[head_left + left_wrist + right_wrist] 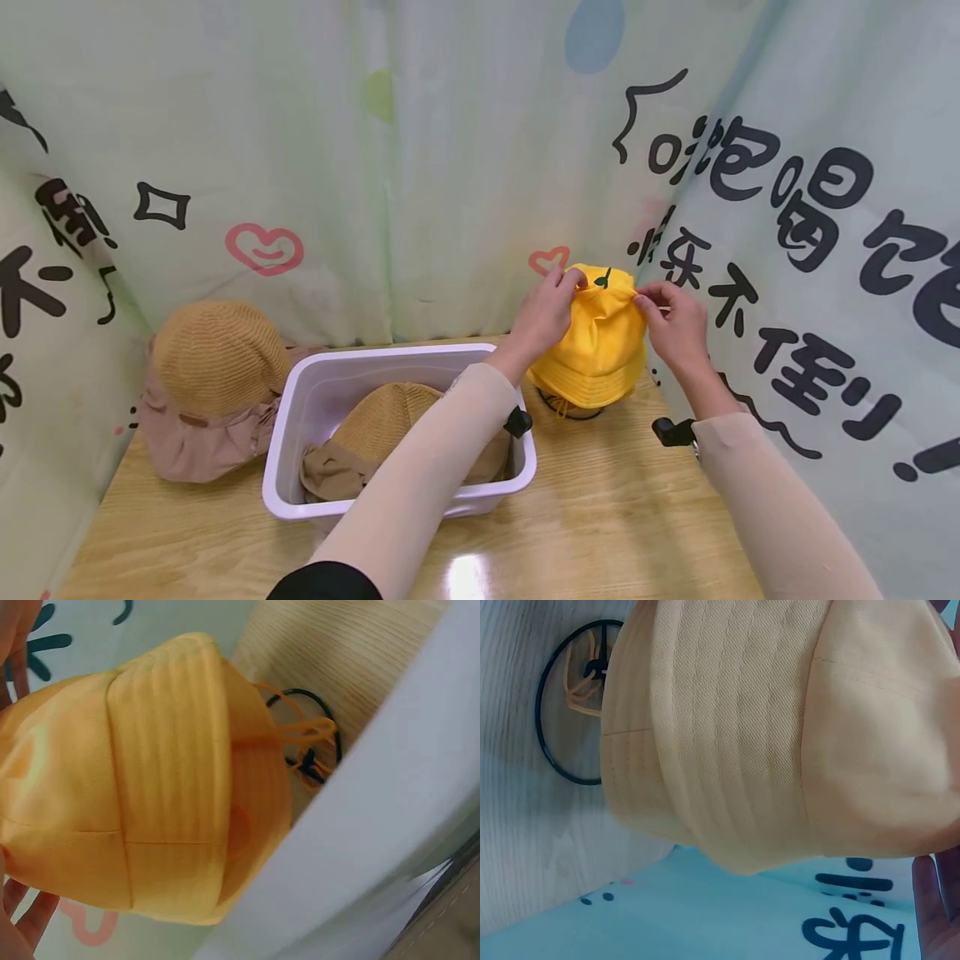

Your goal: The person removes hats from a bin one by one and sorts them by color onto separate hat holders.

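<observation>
A yellow bucket hat [600,354] with a small green sprout on its crown sits over a black wire stand [540,712], whose ring base shows below the brim. My left hand [543,315] pinches the left side of the crown. On the opposite side, my right hand [677,327] holds the cloth between thumb and forefinger. The brim hangs down, and its yellow cord [319,733] dangles near the ring. In the left wrist view, the hat [150,787] fills much of the picture, with fingers at the left edge. The stand's upper part is hidden inside the hat.
A pale lilac bin [397,353] stands left of the hat, holding a brown straw-and-cloth hat [386,417], partly behind my left forearm. Farther left, a straw hat [217,358] with a pinkish brim rests on the wooden table [600,517]. Printed curtains [450,167] enclose the back and sides.
</observation>
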The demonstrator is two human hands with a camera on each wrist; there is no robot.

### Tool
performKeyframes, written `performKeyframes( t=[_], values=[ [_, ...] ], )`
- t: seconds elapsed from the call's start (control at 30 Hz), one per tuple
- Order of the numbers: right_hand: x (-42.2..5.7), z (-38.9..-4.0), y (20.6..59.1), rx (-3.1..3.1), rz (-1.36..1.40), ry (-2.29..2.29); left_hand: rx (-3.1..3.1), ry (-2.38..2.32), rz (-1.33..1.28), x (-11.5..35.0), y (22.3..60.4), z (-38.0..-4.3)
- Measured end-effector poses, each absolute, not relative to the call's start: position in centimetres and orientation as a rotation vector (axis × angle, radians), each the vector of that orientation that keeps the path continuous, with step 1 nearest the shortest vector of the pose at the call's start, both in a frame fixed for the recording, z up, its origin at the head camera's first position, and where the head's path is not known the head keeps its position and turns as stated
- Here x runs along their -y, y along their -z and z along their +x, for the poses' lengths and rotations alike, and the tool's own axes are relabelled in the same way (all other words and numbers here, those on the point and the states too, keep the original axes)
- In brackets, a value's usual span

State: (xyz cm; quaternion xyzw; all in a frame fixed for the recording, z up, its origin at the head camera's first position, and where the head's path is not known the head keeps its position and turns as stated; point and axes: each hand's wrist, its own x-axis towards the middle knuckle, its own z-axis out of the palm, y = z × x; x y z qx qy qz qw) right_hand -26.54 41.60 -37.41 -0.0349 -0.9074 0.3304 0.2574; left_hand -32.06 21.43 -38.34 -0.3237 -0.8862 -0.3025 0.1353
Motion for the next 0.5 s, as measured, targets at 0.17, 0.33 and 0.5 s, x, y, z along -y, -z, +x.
performKeyframes(
  t=[0.17,0.33,0.5],
  values=[
    [-41.1,-27.5,39.3,2.356,-0.059,-0.912,2.664,0.889,-0.910,-22.7,40.4,-31.6],
    [-40.5,-27.0,41.0,2.301,0.077,-0.937,2.771,0.816,-0.975,-23.4,41.5,-31.3],
    [-40.5,-26.9,42.2,2.473,0.129,-0.953,2.859,0.682,-1.061,-23.6,41.1,-31.4]
  ],
)
